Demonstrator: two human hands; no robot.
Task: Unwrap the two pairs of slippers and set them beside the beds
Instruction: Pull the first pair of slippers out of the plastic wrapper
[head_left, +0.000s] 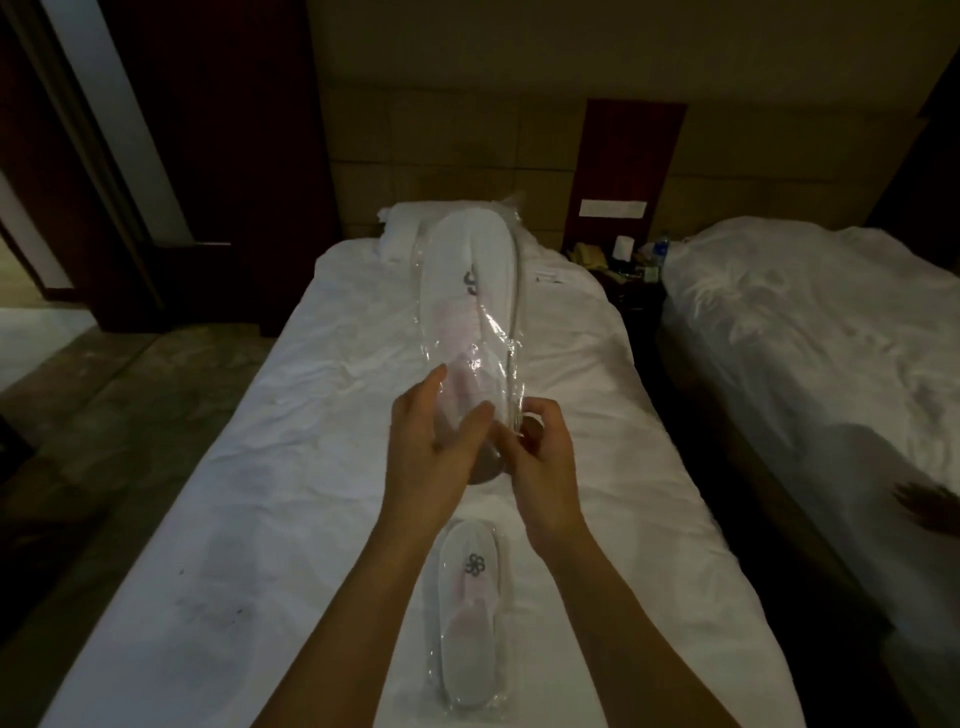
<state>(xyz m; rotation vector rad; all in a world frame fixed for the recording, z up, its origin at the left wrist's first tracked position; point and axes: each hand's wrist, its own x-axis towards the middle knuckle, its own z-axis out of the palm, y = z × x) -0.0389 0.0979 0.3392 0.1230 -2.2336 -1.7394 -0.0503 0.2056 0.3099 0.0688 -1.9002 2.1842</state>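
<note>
Both hands (488, 447) gripping clear bag (470, 312) holding white slippers, second bagged pair (467, 613) on bed (260, 493)

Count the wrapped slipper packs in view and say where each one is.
2. One wrapped slipper pack is held up over the near bed by the left hand and right hand. The other pack lies on that bed, between the forearms. None shows elsewhere.

Wrapped slippers (470, 291) in both hands.
</note>
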